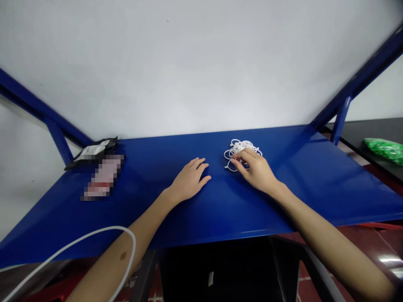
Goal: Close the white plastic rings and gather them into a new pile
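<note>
A tangled heap of thin white cord loops [236, 147] lies on the blue table [151, 218], toward its back and right of the middle. My right hand [256, 170] reaches over the near side of this heap, with thumb and fingertips drawn together on a loop at its left edge. The hand hides part of the heap. My left hand [190, 178] rests palm down on the tabletop, left of the loops, its fingers stretched out and holding nothing.
A black plastic package with a pale label [94, 150] lies at the back left, beside a blurred pinkish item [103, 176]. A white cable [94, 231] curves over my left forearm. Blue frame bars flank the table. A green bag [385, 150] sits on a dark surface at right.
</note>
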The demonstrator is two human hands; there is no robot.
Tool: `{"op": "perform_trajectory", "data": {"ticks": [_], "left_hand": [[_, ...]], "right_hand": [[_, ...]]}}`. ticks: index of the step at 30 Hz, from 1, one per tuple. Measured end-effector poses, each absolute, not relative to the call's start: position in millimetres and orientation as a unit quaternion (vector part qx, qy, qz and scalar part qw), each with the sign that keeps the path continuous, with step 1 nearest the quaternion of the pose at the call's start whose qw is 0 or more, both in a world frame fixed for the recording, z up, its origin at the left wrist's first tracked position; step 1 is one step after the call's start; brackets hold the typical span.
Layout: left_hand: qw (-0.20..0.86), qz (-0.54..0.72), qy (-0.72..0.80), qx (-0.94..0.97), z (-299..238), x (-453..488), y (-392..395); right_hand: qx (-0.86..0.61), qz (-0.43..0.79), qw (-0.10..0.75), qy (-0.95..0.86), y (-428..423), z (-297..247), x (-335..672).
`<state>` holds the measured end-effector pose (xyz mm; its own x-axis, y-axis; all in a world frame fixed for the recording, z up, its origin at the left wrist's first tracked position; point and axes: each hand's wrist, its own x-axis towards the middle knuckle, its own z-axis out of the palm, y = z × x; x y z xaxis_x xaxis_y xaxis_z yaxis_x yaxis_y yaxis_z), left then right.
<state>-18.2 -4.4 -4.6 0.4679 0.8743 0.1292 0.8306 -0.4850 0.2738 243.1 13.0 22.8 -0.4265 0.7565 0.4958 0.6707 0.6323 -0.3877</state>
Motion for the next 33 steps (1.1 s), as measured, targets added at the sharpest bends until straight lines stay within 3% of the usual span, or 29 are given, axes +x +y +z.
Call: {"op": "perform_trajectory", "data": {"ticks": [3,7,33], "left_hand": [[0.082,0.128,0.494,0.856,-4,-19,-5],[0.081,0.129,0.495,0.856,-5,-19,-5],[0.084,0.127,0.496,0.855,-5,-19,-6]], "right_hand": [[-0.371,0.146,0.220,-0.890,2,19,234],[-0.357,0.159,0.123,-0.912,-2,13,228],[-0.358,0.166,0.131,-0.909,-1,12,228]]}}
